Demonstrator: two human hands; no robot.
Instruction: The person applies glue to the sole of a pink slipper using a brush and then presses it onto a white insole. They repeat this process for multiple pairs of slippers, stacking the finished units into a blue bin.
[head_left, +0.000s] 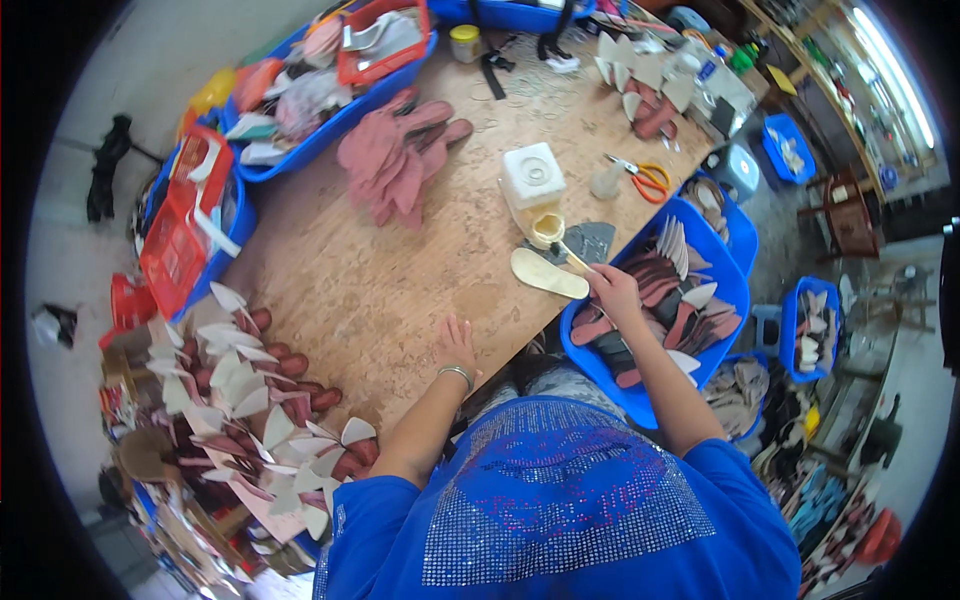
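Observation:
My right hand (614, 291) is closed around the pale handle of a brush (575, 259). The brush's head end is by the mouth of a small glue-crusted cup (547, 229), which sits against a white square plastic container (532, 178). A cream-coloured insole (548, 274) lies flat on the wooden table (400, 290), just left of that hand. Under and behind the brush is a dark grey flat piece (592, 241). My left hand (457, 345) rests on the tabletop near its front edge, fingers spread, holding nothing.
Pink sole pieces (395, 155) are heaped at the far left. Many white-and-red shoe pieces (260, 400) crowd the left. A blue bin (640, 405) of soles stands beside my right forearm. Orange-handled pliers (650, 180) lie at the right edge. Blue tubs (300, 150) line the back.

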